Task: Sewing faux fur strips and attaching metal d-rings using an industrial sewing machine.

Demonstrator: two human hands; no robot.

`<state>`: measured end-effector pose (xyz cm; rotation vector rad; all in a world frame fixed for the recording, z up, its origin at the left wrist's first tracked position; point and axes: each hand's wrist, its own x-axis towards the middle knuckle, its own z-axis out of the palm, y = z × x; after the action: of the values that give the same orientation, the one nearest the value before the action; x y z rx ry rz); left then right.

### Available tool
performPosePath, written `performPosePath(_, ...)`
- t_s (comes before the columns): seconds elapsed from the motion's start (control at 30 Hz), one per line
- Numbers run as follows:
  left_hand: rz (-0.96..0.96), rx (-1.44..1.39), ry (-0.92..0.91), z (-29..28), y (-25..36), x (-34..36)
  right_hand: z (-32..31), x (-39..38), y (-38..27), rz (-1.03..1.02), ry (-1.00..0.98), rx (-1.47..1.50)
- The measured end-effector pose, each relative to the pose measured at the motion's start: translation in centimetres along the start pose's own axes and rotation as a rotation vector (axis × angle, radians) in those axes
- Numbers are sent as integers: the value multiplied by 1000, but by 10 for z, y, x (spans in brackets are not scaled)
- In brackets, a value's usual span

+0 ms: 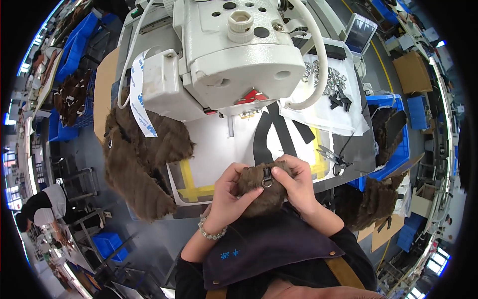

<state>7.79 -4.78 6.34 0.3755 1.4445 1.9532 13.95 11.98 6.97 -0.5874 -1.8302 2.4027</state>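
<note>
Close to my body, a brown faux-fur piece (pixel 263 205) is gripped from both sides. My left hand (pixel 230 193) closes on its left side, thumb lying on the fur. On the right side, my right hand (pixel 299 188) is closed too, its thumb pressing beside a short black webbing tab (pixel 267 173). A small metal D-ring (pixel 268 183) hangs from that tab. Long black webbing straps (pixel 260 142) lie just beyond the fur piece, under the sewing machine head (pixel 244 70). Whether they join the fur is hidden.
More brown fur (pixel 144 164) drapes over the table's left side. Thread snips or scissors (pixel 334 158) lie right of the white work surface (pixel 214 139). Metal rings and clips (pixel 331 82) sit farther back. A blue crate (pixel 398 159) stands at right; another person (pixel 47 209) works far left.
</note>
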Motion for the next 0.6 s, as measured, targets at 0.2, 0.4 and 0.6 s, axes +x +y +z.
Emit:
performPosePath(0.2,-61,-31,-57,3,11,4,1,-5,-5,-9,23,-25)
performPosePath(0.4,-13,124,14,6,15,14,4,-9,-13,-70,-4,-148)
performPosePath(0.6,2,34,108,12,16,13,3,-8,-11,-37,-19,-107)
